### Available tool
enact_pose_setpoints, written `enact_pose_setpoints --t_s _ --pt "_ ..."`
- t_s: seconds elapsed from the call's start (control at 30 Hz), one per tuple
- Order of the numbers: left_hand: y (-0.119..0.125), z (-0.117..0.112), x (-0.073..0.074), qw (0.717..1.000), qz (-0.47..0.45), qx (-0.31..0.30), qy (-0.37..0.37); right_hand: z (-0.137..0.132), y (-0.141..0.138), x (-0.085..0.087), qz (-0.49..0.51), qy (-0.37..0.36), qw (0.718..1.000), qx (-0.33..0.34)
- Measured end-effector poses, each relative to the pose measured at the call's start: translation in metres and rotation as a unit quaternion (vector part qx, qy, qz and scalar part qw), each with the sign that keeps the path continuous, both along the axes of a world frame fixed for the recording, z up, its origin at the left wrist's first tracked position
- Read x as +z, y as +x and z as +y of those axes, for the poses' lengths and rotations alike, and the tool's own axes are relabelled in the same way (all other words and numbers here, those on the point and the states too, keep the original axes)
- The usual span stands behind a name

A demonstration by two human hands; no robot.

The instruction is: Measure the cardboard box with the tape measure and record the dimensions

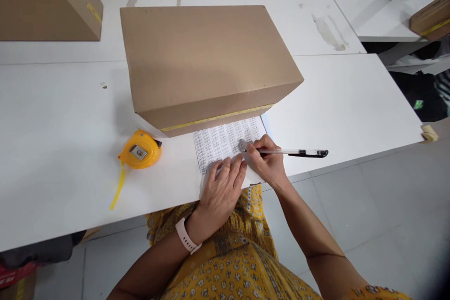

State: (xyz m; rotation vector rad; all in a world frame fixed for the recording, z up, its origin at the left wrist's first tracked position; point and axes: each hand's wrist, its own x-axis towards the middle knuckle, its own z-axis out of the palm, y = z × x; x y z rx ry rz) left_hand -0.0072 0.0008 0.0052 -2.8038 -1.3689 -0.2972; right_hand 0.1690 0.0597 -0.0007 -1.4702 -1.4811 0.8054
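The right hand (269,161) is closed in a writing grip around a pen (295,153), its tip at the written sheet (213,145), though whether it touches is too small to tell; the left hand (221,190) lies flat just beside it, fingers extended and nearly together, holding nothing and resting over the sheet's near part; the sheet lies on the white table (351,103) under and just beyond both hands; close columns of handwriting already fill most of what shows, so the writing looks well along; how much remains cannot be told, since the hands hide the near part and a cardboard box (207,56) beyond them hides the far end; to the left of the left hand, well apart, sits a yellow tape measure (140,150), its tape partly out.
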Motion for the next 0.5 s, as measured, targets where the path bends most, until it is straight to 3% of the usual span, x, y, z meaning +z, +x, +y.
enact_pose_setpoints --t_s 0.5 --pt "0.0011 0.0000 -0.0010 1.000 -0.006 0.004 0.006 0.0008 -0.0003 -0.0007 0.011 0.010 1.000 -0.009"
